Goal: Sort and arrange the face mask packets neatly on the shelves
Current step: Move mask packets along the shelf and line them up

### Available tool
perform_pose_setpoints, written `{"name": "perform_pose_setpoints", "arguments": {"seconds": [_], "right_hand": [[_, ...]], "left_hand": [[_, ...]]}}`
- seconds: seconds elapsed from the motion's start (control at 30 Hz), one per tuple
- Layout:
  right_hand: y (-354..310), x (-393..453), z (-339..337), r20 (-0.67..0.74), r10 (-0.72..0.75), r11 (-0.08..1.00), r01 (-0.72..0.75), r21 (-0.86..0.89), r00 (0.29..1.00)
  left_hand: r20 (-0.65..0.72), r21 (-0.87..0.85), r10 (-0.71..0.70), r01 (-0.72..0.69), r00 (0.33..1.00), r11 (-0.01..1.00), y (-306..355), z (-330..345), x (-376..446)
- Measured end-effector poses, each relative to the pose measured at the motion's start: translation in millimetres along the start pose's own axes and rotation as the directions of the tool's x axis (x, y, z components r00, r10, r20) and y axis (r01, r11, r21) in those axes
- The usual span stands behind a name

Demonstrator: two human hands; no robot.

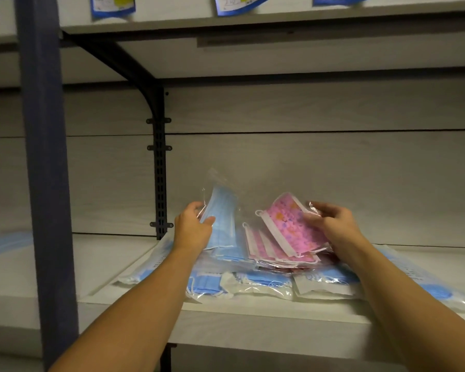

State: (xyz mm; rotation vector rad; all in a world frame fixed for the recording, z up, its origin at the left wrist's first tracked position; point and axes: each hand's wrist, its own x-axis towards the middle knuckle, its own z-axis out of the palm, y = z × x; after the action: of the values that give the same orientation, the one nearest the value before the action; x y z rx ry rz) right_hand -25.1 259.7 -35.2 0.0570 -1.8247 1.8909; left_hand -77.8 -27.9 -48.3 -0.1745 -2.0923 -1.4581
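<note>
My left hand (192, 226) grips a clear packet of blue face masks (223, 218), tilted up on its edge above the pile. My right hand (330, 224) pinches a clear packet of pink patterned masks (287, 224), lifted at an angle. Under it lies a pink striped mask packet (261, 247). Both packets sit over a loose heap of blue mask packets (253, 283) spread on the pale shelf (226, 315). Red packaging peeks out beneath the pink ones.
A dark bracket post (160, 178) rises behind the pile at the shelf's back. A blue upright (46, 170) stands at the left. More blue masks (6, 244) lie on the left shelf. Price tags (240, 5) hang from the upper shelf.
</note>
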Motion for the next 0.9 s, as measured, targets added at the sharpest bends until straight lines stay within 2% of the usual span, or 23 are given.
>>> {"name": "perform_pose_setpoints", "arguments": {"seconds": [0.1, 0.2, 0.37, 0.6, 0.8, 0.9], "right_hand": [[-5, -4, -2, 0.036, 0.022, 0.992, -0.026, 0.120, 0.999], [-8, -5, -3, 0.058, -0.018, 0.975, 0.005, 0.220, 0.998], [-13, -3, 3, 0.108, -0.009, 0.888, -0.041, 0.457, 0.994], [-12, -13, 17, 0.354, -0.026, 0.905, -0.128, 0.405, 0.935], [-26, -32, 21, 0.535, -0.008, 0.873, -0.255, 0.415, 0.845], [-33, -43, 32, 0.630, 0.038, 0.863, -0.344, 0.370, 0.775]], "left_hand": [[-0.022, -0.040, 0.005, -0.005, 1.000, 0.999, 3, -2, -3], [-0.065, -0.093, -0.008, 0.002, 0.998, 0.996, 11, -10, -6], [-0.108, -0.228, -0.075, 0.049, 0.991, 0.973, 26, -35, -14], [-0.105, -0.324, -0.171, 0.129, 0.980, 0.937, 47, -69, -53], [0.002, -0.326, -0.262, 0.248, 0.965, 0.912, 78, -107, -85], [-0.048, -0.309, -0.276, 0.248, 0.960, 0.918, 92, -126, -98]]}}
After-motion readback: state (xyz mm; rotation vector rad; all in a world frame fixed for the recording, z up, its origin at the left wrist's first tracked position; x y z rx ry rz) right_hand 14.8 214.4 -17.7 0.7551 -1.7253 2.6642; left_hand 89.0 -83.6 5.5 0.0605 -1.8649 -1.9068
